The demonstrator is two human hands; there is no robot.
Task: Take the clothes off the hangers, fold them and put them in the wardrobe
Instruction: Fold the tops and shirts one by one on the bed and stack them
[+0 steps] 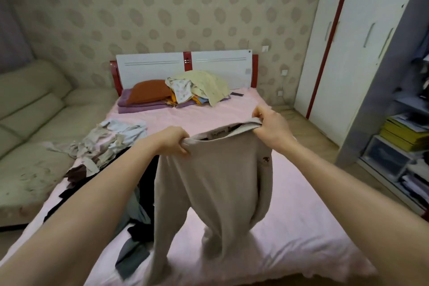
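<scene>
Beige trousers (pixel 216 183) hang by their waistband above the pink bed (pixel 290 211), legs trailing down onto the sheet. My left hand (pixel 173 140) grips the waistband's left end. My right hand (pixel 271 126) grips its right end, a little higher and farther away. A heap of dark and grey clothes (pixel 139 223) lies on the bed left of the trousers. Pale crumpled garments (pixel 109 141) lie farther left. The white wardrobe (pixel 362 53) with a red strip stands at the right, doors closed. No hanger is in sight.
Pillows and a pile of light clothes (pixel 199 88) sit by the headboard (pixel 185 67). A pale sofa (pixel 30 123) runs along the bed's left side. Open shelves (pixel 404 137) with yellow folders and boxes stand at the right, with a strip of wooden floor between them and the bed.
</scene>
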